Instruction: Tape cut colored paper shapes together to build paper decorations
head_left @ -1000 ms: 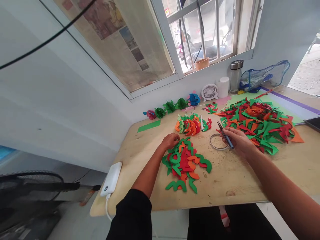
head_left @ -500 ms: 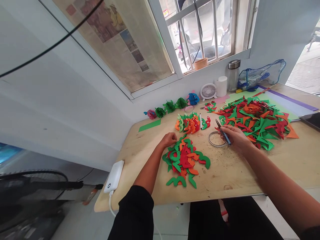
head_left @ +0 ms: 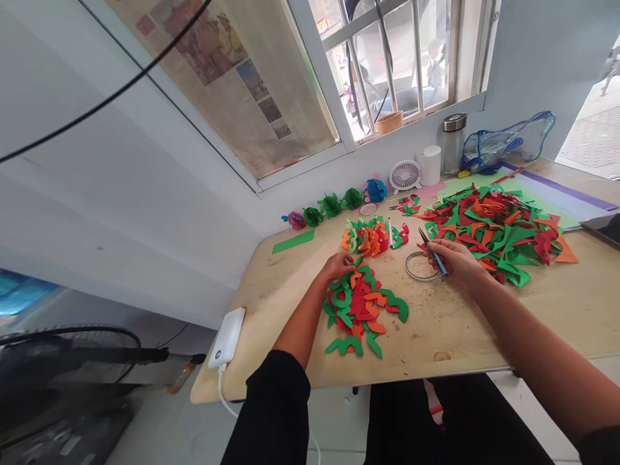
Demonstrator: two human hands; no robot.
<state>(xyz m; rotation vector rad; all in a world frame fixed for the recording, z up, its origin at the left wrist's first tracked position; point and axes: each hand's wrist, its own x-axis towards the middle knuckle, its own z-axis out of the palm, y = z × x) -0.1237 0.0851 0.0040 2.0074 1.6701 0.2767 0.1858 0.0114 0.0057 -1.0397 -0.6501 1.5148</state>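
Tweezers (head_left: 433,252), dark and slim, taper to pointed tips.

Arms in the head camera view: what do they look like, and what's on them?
Human arms: the left hand and right hand are bare, without gloves. The black left sleeve stops well short of the wrist; only the black right sleeve's edge shows.
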